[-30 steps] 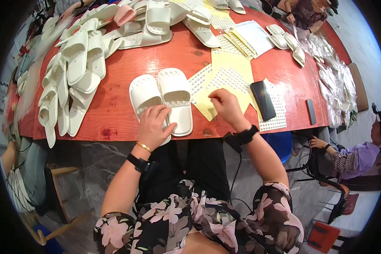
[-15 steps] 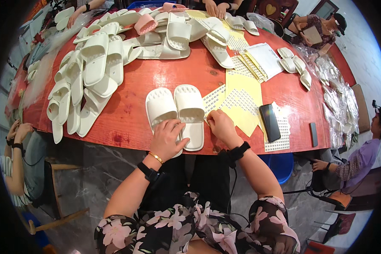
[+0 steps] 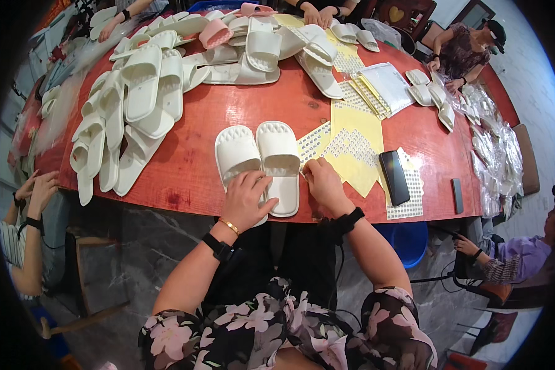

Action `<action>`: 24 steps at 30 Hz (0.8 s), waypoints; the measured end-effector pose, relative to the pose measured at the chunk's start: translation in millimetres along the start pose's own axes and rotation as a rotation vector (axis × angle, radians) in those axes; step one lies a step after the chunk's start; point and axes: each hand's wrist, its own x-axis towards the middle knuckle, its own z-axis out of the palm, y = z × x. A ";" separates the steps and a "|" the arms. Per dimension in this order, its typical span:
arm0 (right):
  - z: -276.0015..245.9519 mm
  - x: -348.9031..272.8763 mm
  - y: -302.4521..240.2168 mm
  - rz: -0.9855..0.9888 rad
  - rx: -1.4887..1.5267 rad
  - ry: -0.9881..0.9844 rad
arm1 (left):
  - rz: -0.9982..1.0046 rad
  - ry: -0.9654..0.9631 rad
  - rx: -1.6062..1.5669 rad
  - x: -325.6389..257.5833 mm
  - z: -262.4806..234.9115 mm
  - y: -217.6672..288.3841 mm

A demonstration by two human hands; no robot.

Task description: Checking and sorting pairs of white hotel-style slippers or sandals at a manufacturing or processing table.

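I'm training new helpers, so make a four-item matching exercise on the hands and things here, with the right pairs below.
Things:
1. Left hand
2. Right hand
3. Phone
4. Tub

Places and states:
A. Black, lying on a printed sheet
B. Blue, partly hidden by the near edge of the table
C. Resting on the near white slippers
D. Just right of those slippers, fingers bent

Right pairs: 1-C, 2-D, 3-A, 4-B
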 end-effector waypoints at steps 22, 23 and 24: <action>-0.5 -2.0 8.8 -0.036 0.098 -0.001 | 0.009 0.004 -0.001 -2.0 3.0 -1.4; -0.6 -2.5 7.8 -0.033 0.100 -0.004 | 0.014 0.011 0.005 -2.1 3.1 -1.4; -1.3 -2.0 6.1 -0.014 0.113 0.017 | 0.019 0.018 0.011 -1.2 3.1 -1.8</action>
